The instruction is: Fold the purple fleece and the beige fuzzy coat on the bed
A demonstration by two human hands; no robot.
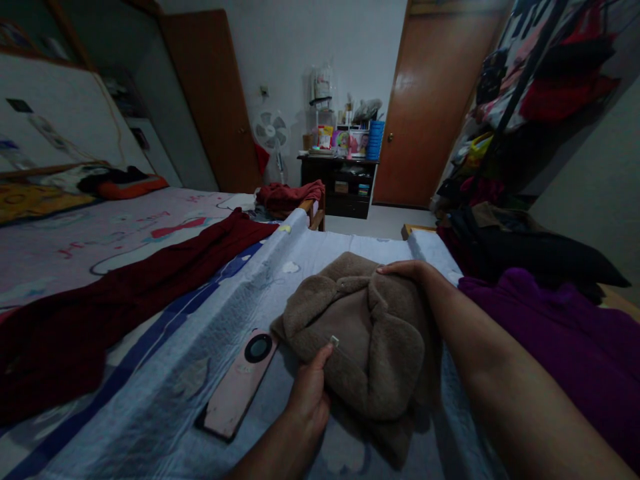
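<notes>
A brown fluffy fleece jacket (350, 320), folded with its wide collar uppermost, lies on the light blue sheet in front of me. My left hand (313, 390) grips its near left edge, the thumb on top beside a small white tag (334, 341). At the far right of the collar, my right hand (407, 270) holds the fabric, with most of its fingers hidden. A snap or button shows near the collar's far edge. Left of the jacket, a pink phone-like device (240, 383) with a round dark camera ring lies on the sheet.
A dark red garment (135, 287) stretches over the bed on the left. Purple clothing (555, 333) and a dark pile (530, 240) lie at the right. Farther back stand a fan (271, 133), a dark cabinet (340, 187) and a wooden door (430, 113).
</notes>
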